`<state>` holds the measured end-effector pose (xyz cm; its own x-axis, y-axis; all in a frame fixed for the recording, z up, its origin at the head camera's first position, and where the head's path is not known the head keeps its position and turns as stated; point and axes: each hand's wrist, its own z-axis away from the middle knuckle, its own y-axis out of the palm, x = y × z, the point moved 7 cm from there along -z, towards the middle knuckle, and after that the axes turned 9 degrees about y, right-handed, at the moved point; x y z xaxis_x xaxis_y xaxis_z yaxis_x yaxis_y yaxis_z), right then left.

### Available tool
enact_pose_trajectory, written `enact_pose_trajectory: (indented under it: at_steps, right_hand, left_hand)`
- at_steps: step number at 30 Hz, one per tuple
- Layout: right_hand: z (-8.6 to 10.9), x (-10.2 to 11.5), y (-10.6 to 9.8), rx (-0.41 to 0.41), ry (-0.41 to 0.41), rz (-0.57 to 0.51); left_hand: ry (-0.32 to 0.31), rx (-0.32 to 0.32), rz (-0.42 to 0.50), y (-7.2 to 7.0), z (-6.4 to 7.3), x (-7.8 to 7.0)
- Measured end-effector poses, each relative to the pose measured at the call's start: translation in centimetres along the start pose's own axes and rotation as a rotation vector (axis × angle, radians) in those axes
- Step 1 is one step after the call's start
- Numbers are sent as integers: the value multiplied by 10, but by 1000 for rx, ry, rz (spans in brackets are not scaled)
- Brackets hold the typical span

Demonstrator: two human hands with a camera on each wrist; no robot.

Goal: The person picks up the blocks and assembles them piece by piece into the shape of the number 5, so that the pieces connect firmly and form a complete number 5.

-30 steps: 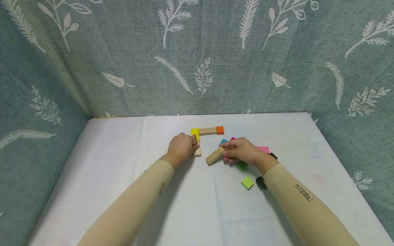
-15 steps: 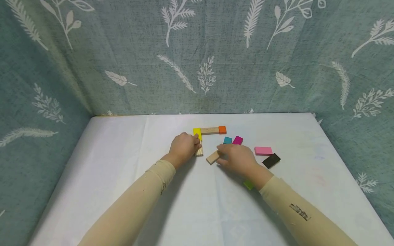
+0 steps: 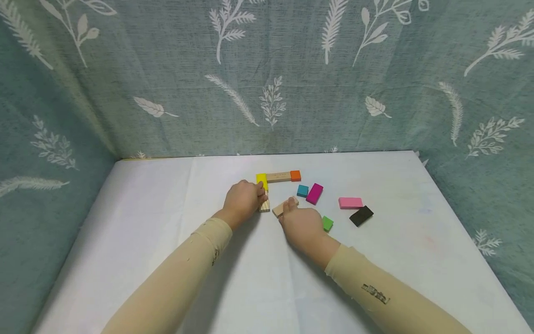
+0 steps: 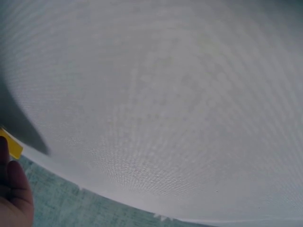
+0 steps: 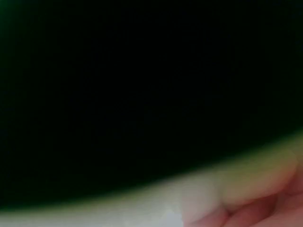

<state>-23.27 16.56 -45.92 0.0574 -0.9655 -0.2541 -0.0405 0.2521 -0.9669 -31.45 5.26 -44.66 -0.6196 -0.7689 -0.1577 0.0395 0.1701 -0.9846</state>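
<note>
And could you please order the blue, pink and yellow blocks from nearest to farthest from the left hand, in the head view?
1. Yellow block: at the fingers of the left hand.
2. Blue block: to the hand's right, beside the magenta block.
3. Pink block: farther right, beside the black block.

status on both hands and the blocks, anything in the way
Left hand touching yellow block. Right hand on slanted wooden block. Green block beside right hand, likely not in the way.

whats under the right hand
Part of a plain wooden block shows under the front of the right hand. A green block peeks out at its side, partly hidden. Anything beneath the rest is covered.
</note>
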Motion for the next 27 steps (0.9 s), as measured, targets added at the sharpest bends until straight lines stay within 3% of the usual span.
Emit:
enact_pose_trajectory:
  at_steps: [6, 11, 18, 22, 27]
  right_hand:
    - [7, 16, -2, 86, 27, 21]
    - [8, 18, 0, 96, 41, 16]
    - [7, 17, 0, 112, 46, -27]
    - [4, -1, -10, 94, 75, -135]
    - [-5, -51, -18, 59, 111, -236]
  left_hand:
    - [-6, 6, 0, 1, -1, 0]
    - [14, -8, -6, 0, -1, 0]
    - [-5, -18, 8, 1, 2, 3]
    - [-3, -15, 1, 0, 2, 3]
    - [15, -8, -18, 0, 1, 0]
